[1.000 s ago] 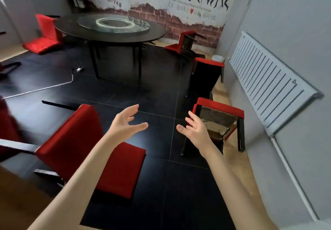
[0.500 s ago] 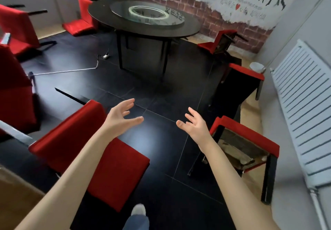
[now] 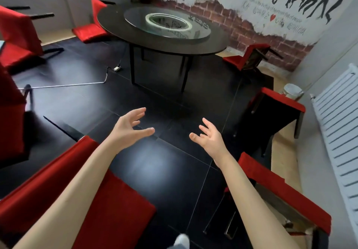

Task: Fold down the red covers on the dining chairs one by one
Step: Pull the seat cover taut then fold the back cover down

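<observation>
Head view gives me the black tiled floor (image 3: 158,163) as the biggest thing here, a wide open stretch running from my feet up to the round black table (image 3: 162,35) at the far end, with a glass turntable (image 3: 167,23) on top. Along the right edge a white radiator (image 3: 337,132) lines the grey wall, and the far wall carries a brick-pattern mural (image 3: 251,14). Chairs ring the open floor. At my lower left lies a chair wrapped in a red cover (image 3: 58,186), its edge passing under my left forearm. At lower right a tipped chair (image 3: 286,196) shows its red rim and bare underside, just beside my right forearm. Beyond it, near the radiator, another tipped chair (image 3: 275,113) shows a dark underside with a red edge. More red-covered chairs sit at the left edge (image 3: 17,35), behind the table on the left (image 3: 91,29) and by the mural (image 3: 246,57). A thin cable (image 3: 67,86) crosses the floor left of the table legs. My left hand (image 3: 128,130) and right hand (image 3: 209,138) both hang above the bare floor, fingers spread and holding nothing, clear of every cover.
</observation>
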